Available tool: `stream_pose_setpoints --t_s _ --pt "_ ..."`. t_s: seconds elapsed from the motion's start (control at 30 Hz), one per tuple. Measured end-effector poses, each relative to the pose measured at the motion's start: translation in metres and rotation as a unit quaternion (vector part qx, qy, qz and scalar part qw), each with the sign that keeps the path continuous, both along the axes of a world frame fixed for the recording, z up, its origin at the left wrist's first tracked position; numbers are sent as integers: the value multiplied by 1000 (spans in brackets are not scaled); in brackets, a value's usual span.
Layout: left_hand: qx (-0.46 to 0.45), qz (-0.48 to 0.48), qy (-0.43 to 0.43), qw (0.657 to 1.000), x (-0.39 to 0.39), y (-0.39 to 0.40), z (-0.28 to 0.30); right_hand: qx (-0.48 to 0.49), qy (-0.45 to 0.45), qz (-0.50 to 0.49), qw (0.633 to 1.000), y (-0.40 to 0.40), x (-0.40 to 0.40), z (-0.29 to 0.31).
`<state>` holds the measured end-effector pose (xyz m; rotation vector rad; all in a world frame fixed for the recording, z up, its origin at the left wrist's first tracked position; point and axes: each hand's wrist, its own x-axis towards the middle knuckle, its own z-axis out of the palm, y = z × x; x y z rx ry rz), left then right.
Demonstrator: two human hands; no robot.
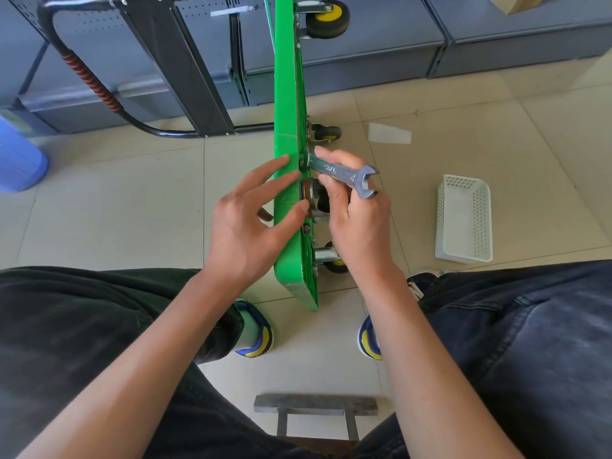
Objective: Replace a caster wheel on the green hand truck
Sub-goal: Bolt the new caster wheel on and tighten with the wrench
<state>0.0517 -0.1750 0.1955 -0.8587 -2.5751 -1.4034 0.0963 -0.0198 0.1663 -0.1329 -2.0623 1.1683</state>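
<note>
The green hand truck (287, 94) stands on its edge on the floor, its deck facing left and its casters on the right side. My right hand (351, 220) pinches a steel open-end wrench (341, 172) whose far end sits against the deck's underside near a bolt. Straight fingers of my left hand (251, 220) press against the green deck. Behind my right hand a caster (319, 200) is partly hidden. Another caster (332, 261) is lower down, one (326, 132) further along, and a yellow-hubbed one (328, 19) at the top.
A white perforated basket (463, 218) lies on the tiles to the right. A black folding cart with a red-wrapped handle (89, 81) leans at the left. Grey shelving (364, 44) runs behind. A blue bin (18, 154) stands far left. A stool edge (314, 405) is between my knees.
</note>
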Motion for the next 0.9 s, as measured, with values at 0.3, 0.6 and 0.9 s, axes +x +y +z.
stream_pose_setpoints --t_s 0.3,0.6,0.9 --pt "0 -1 4 1000 -1 -1 -1 7 13 14 1000 -10 11 -20" --pt "5 -2 4 1000 -1 -1 -2 25 18 18 999 -11 9 -33" --pt "2 2 9 1000 -1 -1 -2 52 -25 -4 998 -5 -2 -4"
